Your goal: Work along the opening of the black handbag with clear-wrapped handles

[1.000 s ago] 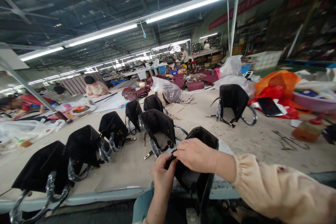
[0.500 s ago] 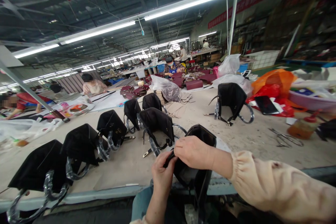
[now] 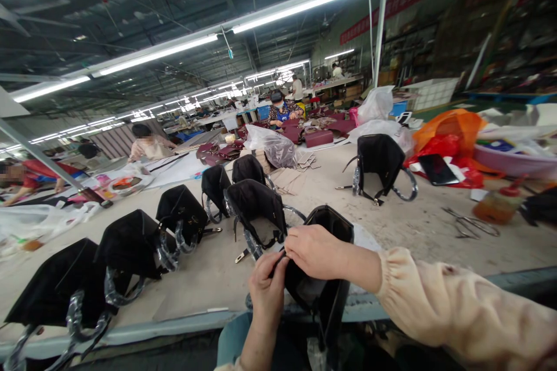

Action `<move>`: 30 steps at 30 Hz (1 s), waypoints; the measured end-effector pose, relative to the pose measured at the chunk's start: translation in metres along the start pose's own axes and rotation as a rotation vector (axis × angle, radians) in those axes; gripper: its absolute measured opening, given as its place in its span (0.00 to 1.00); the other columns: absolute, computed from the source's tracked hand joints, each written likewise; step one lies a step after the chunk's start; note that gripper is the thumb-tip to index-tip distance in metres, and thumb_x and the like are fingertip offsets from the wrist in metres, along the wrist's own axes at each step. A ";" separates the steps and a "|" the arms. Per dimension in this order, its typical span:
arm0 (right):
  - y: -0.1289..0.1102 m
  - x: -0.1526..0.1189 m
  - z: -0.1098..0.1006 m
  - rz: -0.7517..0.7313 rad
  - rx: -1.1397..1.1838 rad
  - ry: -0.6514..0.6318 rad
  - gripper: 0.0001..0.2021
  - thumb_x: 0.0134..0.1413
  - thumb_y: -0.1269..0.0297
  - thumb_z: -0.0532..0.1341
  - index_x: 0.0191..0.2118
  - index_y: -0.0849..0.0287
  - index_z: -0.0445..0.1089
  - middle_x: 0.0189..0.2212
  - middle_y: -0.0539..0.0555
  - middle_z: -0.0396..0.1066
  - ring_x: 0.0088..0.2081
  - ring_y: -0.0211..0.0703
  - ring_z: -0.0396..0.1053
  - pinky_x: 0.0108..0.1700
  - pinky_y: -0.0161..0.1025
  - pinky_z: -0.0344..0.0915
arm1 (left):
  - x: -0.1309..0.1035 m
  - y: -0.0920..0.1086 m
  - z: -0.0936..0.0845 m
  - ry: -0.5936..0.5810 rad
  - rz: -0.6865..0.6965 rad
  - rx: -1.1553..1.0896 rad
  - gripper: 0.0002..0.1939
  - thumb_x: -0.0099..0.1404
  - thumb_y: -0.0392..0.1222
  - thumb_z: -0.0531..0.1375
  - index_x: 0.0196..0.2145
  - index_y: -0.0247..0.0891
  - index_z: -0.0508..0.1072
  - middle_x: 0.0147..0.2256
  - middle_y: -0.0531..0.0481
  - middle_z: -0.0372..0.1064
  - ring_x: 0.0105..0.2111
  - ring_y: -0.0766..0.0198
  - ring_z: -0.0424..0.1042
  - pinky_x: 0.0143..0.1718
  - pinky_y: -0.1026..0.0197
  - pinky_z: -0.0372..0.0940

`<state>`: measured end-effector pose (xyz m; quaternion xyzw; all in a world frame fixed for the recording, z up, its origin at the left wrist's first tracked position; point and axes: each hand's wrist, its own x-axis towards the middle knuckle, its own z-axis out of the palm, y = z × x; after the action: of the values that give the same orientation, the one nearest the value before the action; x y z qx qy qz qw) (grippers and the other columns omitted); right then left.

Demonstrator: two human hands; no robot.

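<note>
Right between both hands (image 3: pixel 287 261), black bag (image 3: pixel 324 295).

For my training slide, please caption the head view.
Both hands pinch the edge of a black bag at a worktable, other black bags nearby.

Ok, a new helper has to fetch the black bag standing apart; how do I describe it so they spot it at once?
On the beige tabletop, look toward the orange plastic bag on the right. Just left of the dark tablet stands the lone black bag. The other black bags are all farther left; this one has bare tabletop around its base.
</note>
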<state>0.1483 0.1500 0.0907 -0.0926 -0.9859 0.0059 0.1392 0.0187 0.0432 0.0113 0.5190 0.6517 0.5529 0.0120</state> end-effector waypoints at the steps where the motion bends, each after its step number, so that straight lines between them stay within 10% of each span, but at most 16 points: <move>1: 0.000 0.000 0.001 0.004 -0.001 0.011 0.08 0.59 0.68 0.52 0.34 0.61 0.68 0.32 0.55 0.68 0.34 0.43 0.65 0.33 0.37 0.58 | 0.000 0.000 0.000 0.006 0.000 0.008 0.06 0.59 0.40 0.60 0.34 0.39 0.77 0.33 0.48 0.75 0.36 0.60 0.74 0.39 0.60 0.69; 30: 0.034 -0.006 0.004 0.206 0.072 0.073 0.09 0.55 0.59 0.60 0.28 0.57 0.71 0.27 0.50 0.73 0.34 0.43 0.68 0.42 0.42 0.49 | 0.002 0.003 0.002 0.038 -0.028 0.082 0.07 0.61 0.41 0.59 0.32 0.37 0.75 0.32 0.48 0.73 0.34 0.62 0.71 0.36 0.62 0.65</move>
<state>0.1590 0.1822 0.0836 -0.1885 -0.9646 0.0523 0.1770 0.0207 0.0457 0.0140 0.4995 0.6809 0.5354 -0.0139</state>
